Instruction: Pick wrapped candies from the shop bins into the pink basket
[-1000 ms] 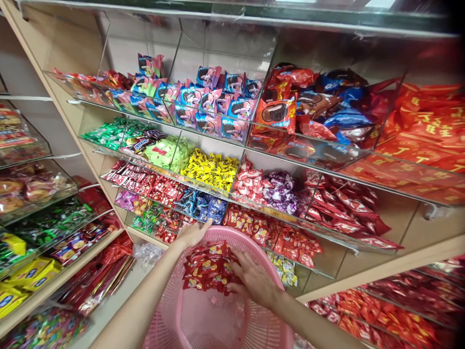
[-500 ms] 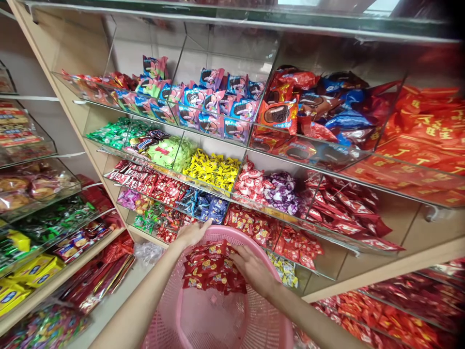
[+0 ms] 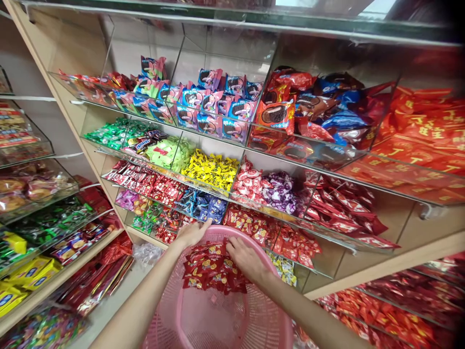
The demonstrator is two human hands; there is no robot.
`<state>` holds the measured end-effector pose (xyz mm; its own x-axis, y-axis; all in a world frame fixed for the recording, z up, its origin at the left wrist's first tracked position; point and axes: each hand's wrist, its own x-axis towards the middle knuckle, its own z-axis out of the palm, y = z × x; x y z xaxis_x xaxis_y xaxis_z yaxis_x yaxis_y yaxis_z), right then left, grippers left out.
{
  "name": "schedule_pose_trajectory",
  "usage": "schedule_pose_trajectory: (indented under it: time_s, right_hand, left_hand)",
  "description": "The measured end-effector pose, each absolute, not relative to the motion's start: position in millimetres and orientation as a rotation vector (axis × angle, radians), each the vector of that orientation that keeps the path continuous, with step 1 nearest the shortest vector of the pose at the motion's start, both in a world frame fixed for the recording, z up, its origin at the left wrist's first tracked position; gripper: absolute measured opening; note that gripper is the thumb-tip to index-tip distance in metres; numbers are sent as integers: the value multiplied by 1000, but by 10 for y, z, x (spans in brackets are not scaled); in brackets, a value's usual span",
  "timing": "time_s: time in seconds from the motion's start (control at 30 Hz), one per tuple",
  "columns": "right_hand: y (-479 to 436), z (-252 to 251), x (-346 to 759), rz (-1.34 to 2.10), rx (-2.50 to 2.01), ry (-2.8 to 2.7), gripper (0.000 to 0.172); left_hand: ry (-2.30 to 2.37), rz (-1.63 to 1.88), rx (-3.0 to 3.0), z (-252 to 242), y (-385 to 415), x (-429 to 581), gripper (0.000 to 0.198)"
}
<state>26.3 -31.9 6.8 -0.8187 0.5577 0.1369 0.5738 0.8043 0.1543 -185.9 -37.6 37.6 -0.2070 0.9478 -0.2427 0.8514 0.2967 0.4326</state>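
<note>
A pink plastic basket (image 3: 221, 320) is tilted up against the shelf front, with a pile of small red candy packets (image 3: 210, 269) lying at its far side. My left hand (image 3: 192, 233) grips the basket's far rim. My right hand (image 3: 246, 259) rests on the red packets inside the basket, fingers curled over them. Just beyond the rim, a clear shelf bin holds matching red packets (image 3: 250, 225).
Tiered clear bins fill the wooden shelving: blue cookie packs (image 3: 214, 104) on top, yellow candies (image 3: 212, 169) and purple-and-red sweets (image 3: 271, 189) in the middle, red wrappers (image 3: 348, 206) to the right. More snack shelves (image 3: 32, 194) stand at the left.
My right hand has slid forward and left across the red packets toward the basket's far rim. The left hand and basket have stayed put.
</note>
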Motion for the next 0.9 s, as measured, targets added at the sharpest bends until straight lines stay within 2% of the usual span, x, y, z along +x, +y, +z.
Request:
schedule_pose_trajectory:
  time_s: [0.13,0.3,0.43,0.57,0.67,0.8,0.9]
  right_hand:
    - [-349,130,380,-62,-852,-2861,20]
    - [-247,369,655,137,-954,-2650,24]
    - [90,358,919,151,-1223,-2491,25]
    - [373,256,983,96,-1471,-2655,27]
    - [500,217,861,58,-1696,-2791,37]
    - [677,129,690,86,-2028,-2734,63]
    - [781,42,661,163,-2141,-2751,75]
  left_hand:
    - [2096,274,1612,350,-374,-1887,88]
    - [2117,266,1593,289,-367,-1931,87]
    - [2126,250,1594,224,-359,-1966,86]
    - [2113,250,1606,212,-358,-1968,87]
    - [2114,248,1599,235,-365,-1954,88]
    - [2132,250,1599,265,-379,-1957,89]
    - [2150,254,1587,266,-398,-1992,93]
